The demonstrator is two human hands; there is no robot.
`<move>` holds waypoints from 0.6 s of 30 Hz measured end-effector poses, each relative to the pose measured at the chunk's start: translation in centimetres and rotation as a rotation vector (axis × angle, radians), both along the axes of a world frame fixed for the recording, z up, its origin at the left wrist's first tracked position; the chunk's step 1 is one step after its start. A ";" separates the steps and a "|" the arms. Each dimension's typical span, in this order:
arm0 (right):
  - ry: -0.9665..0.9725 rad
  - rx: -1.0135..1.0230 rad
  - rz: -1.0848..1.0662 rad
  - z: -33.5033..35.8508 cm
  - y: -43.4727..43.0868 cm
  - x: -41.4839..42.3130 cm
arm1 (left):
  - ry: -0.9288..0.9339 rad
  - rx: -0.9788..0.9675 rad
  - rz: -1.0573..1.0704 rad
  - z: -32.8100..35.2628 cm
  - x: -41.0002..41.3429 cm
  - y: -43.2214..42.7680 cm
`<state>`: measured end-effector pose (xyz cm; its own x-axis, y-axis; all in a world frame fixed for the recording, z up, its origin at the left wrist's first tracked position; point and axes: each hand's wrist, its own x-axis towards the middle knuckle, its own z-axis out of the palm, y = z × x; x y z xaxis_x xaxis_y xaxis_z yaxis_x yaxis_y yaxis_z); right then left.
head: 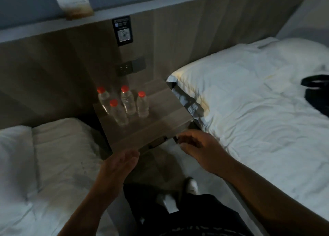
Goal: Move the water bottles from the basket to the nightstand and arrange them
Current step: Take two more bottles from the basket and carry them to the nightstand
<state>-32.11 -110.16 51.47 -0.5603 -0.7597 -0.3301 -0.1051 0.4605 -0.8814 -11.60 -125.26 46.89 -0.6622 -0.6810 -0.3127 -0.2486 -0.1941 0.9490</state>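
Between two beds, the nightstand (160,111) carries four clear water bottles with red caps, all upright and clustered toward its far-left part. The back-left bottle (103,98) and the front-left bottle (118,114) overlap in this view; whether they touch cannot be told. The back-middle bottle (127,100) and the right bottle (142,104) stand just beside each other. No basket can be identified; a dark object (315,91) lies on the right bed (249,102), too cropped to name.

Both hands hang off the near edge of the nightstand, clear of the bottles. The left hand (119,164) is released, fingers loosely extended, grasping nothing. The right hand (197,146) hovers by the near-right corner with curled fingers; something small and dark shows at its fingertips, and whether it grips anything cannot be told.

The moving looks done, with arranging left or finished. The likeliest trouble is a domino tip: the bottles stand tall and close together, so a hand reaching for a back one past the front-left bottle could knock it into its neighbours. The back-left bottle also sits near the left edge, where a nudge could send it onto the left bed (53,155).

The right half and the near strip of the nightstand are bare, giving room to spread the bottles out.
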 end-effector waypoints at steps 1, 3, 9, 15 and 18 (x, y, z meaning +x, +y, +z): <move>0.010 -0.002 -0.035 0.4 1.2 0.0 | -0.015 0.002 -0.038 0.1 -0.5 0.4; 0.005 -0.033 -0.129 1.0 4.2 -0.1 | -0.036 -0.003 -0.141 0.5 -1.7 1.3; -0.028 -0.078 -0.381 0.4 14.6 0.3 | -0.049 -0.047 -0.424 1.8 -7.1 6.1; -0.111 -0.126 -0.633 -0.5 25.3 2.6 | -0.075 -0.060 -0.678 2.2 -12.1 15.6; -0.137 -0.146 -0.736 -0.7 31.0 4.1 | -0.079 -0.077 -0.766 2.5 -13.1 21.3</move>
